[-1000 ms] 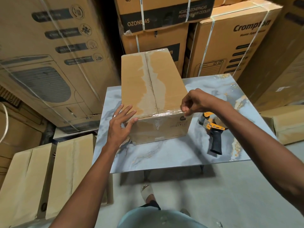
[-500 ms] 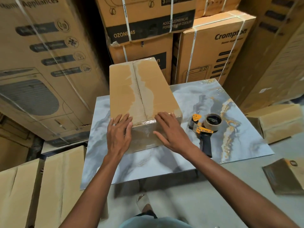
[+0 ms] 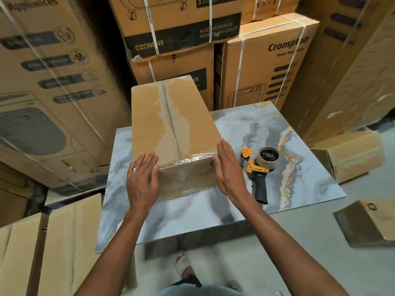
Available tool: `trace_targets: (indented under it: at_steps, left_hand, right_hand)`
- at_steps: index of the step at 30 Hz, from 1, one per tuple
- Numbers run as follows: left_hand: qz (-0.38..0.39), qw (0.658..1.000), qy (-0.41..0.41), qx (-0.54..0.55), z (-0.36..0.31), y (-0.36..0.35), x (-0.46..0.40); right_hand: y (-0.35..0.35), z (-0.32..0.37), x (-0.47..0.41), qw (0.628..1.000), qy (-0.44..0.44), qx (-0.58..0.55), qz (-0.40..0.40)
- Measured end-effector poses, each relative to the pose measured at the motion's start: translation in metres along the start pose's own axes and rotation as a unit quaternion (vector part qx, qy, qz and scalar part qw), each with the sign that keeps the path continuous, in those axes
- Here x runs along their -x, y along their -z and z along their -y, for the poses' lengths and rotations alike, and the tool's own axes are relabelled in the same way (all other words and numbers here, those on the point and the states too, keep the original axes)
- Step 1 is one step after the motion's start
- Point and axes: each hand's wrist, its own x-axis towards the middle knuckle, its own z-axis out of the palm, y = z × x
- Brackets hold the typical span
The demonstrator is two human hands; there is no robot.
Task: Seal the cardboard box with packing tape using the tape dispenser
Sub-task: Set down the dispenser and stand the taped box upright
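Head view, the only one. Long brown cardboard box (image 3: 171, 133) sits on the grey marbled tabletop (image 3: 213, 210), its long axis running 12 to 6 o'clock, directly away from the person, near end at the hands. Clear packing tape (image 3: 168, 116) shows glossy down the centre seam and wraps over the near top edge onto the front face. Left hand (image 3: 142, 180), plain ring on one finger, lies flat with fingers straight and together on the near left corner at about 7 o'clock of the box; it grips nothing, only presses. Right hand (image 3: 228, 171) is likewise flat and extended, palm against the near right corner and side at about 5 o'clock; nothing held. Both hands bracket the near end, touching it. Orange-and-black pistol-grip tape dispenser (image 3: 257, 167) with its brown roll lies on the tabletop just beside the right hand, at 3 o'clock from the box's near end, black handle pointing back toward 6 o'clock; the right hand is clearly the nearer one. Judgement: smoothing of the near-end tape looks like the step in hand; any further strip would call for the right hand to reach sideways to the handle while the left steadies the box. Stacked printed appliance cartons (image 3: 267, 67) crowd the background.
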Motion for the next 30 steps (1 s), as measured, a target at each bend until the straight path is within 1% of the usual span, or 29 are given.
trace_targets:
  at_steps: [2, 4, 6, 8, 10, 15, 19, 23, 26, 28, 30]
  left_hand:
    - [-0.005, 1.000, 0.007, 0.000, -0.001, -0.001, 0.001]
    - [-0.008, 1.000, 0.009, -0.001, -0.002, -0.002, 0.002]
    - [-0.010, 1.000, 0.009, 0.001, -0.002, -0.003, 0.002]
    - [-0.014, 1.000, 0.010, 0.002, -0.002, -0.003, 0.002]
    - [-0.018, 1.000, 0.011, 0.004, -0.003, -0.004, 0.002]
    - [-0.030, 0.999, 0.012, 0.011, -0.004, -0.006, 0.002]
    - [-0.032, 0.999, 0.002, 0.037, 0.000, -0.006, 0.002]
    - [-0.040, 0.998, -0.011, 0.036, 0.001, -0.007, 0.002]
    - [-0.045, 0.998, -0.008, 0.038, 0.000, -0.009, 0.002]
    - [-0.046, 0.998, -0.007, 0.037, 0.000, -0.010, 0.002]
    - [-0.045, 0.998, -0.007, 0.037, 0.001, -0.010, 0.002]
  right_hand:
    - [0.007, 0.004, -0.001, 0.996, -0.036, -0.087, -0.006]
    - [0.018, 0.004, -0.002, 0.983, -0.072, -0.170, -0.016]
    - [0.027, 0.001, 0.000, 0.974, -0.098, -0.198, -0.046]
    - [0.029, -0.001, 0.003, 0.966, -0.126, -0.210, -0.088]
    - [0.025, 0.002, 0.009, 0.960, -0.146, -0.211, -0.112]
    - [-0.007, 0.019, 0.017, 0.969, -0.127, -0.199, -0.077]
    - [-0.022, 0.024, 0.005, 0.953, -0.174, -0.208, -0.134]
    - [-0.029, 0.019, -0.002, 0.957, -0.191, -0.172, -0.134]
    - [-0.032, 0.010, -0.013, 0.955, -0.203, -0.165, -0.139]
    - [-0.035, 0.009, -0.020, 0.949, -0.207, -0.182, -0.156]
    - [-0.041, 0.015, -0.023, 0.929, -0.230, -0.230, -0.177]
